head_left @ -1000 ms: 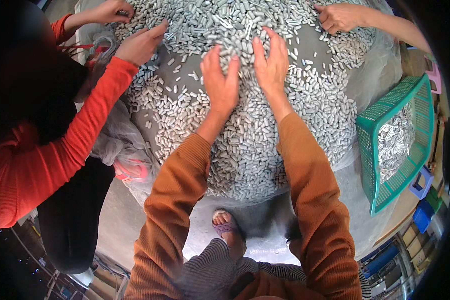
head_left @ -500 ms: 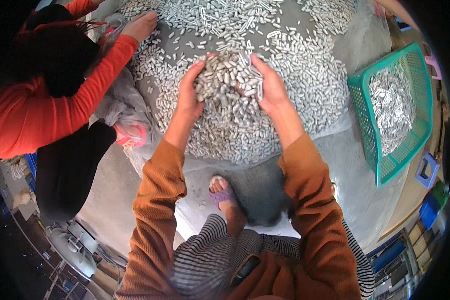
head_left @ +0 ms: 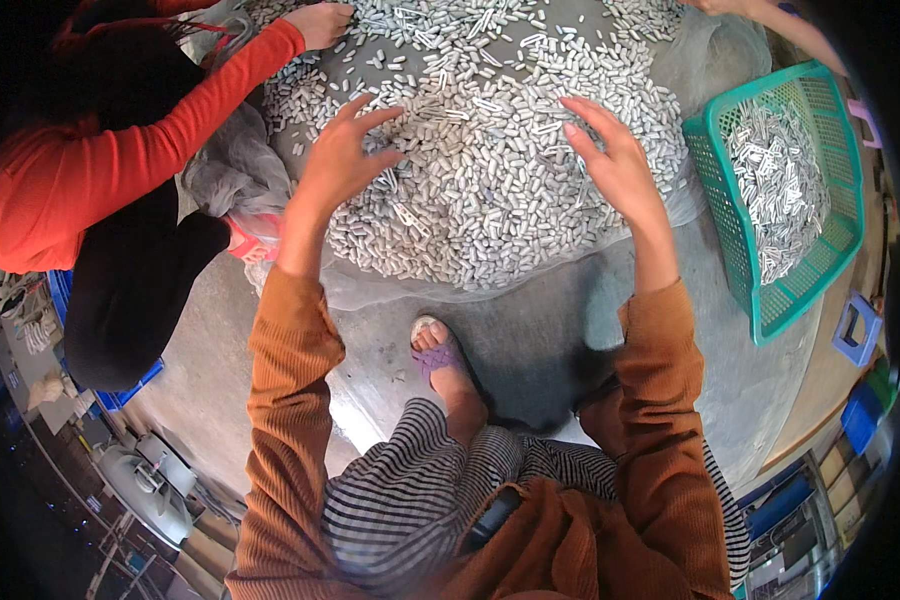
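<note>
A view straight down from the wearer's head. Nearest, at 6 o'clock, is the wearer's lap in striped trousers, with rust-orange sleeves running up both sides. A foot in a purple sandal (head_left: pixel 438 358) rests on the grey concrete floor (head_left: pixel 540 340) just above centre-bottom.

Beyond the foot lies a broad heap of small pale grey oblong pieces (head_left: pixel 490 170) spread on a thin sheet on the floor, filling the frame from centre to 12 o'clock.

The left hand (head_left: pixel 342 160), at about 10 o'clock from centre, hovers palm down at the heap's left side, its fingers spread apart and holding nothing; the fingertips are at or just above the pieces. The right hand (head_left: pixel 615 165), at about 2 o'clock, is likewise open over the heap's right side, fingers apart and empty. The two hands are well apart.

At 3 o'clock a green plastic mesh basket (head_left: pixel 730 210) sits beside the heap, partly filled with the same pieces.

At 9 to 11 o'clock another person in a red sleeve (head_left: pixel 120 140) reaches a hand (head_left: pixel 322 22) into the far left of the heap. At 1 o'clock a third person's arm (head_left: pixel 780 22) touches the heap's far edge.
</note>
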{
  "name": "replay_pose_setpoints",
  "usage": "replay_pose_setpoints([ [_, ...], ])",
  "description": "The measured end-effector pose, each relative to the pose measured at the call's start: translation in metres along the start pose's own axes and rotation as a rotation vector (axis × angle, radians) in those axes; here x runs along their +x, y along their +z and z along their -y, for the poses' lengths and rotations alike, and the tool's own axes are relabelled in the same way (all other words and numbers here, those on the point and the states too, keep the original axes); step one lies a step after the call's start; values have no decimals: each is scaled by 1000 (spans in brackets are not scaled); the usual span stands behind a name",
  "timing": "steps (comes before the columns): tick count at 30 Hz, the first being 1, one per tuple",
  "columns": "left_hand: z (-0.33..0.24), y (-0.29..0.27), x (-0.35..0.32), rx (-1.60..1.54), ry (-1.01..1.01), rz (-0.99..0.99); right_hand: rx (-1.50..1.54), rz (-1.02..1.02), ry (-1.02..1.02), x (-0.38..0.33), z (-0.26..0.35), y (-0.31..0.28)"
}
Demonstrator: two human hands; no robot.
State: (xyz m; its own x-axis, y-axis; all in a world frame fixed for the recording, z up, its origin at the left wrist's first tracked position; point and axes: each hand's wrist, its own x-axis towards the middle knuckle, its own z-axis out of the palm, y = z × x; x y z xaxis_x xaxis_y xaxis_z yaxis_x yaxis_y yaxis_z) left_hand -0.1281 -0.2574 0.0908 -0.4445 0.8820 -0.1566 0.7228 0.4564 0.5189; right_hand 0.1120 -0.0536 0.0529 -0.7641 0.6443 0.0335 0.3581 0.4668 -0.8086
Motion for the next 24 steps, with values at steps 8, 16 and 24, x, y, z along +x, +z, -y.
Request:
replay_pose_setpoints([
  [8, -2, 63, 64, 106, 154, 147, -320, -51, -77, 100, -5, 89],
  [16, 22, 20, 41, -811, -168, 392, -244, 140, 108, 114, -25, 77],
  [24, 24, 27, 74, -569, -141, 22, -437, -22, 13, 153, -75, 25],
])
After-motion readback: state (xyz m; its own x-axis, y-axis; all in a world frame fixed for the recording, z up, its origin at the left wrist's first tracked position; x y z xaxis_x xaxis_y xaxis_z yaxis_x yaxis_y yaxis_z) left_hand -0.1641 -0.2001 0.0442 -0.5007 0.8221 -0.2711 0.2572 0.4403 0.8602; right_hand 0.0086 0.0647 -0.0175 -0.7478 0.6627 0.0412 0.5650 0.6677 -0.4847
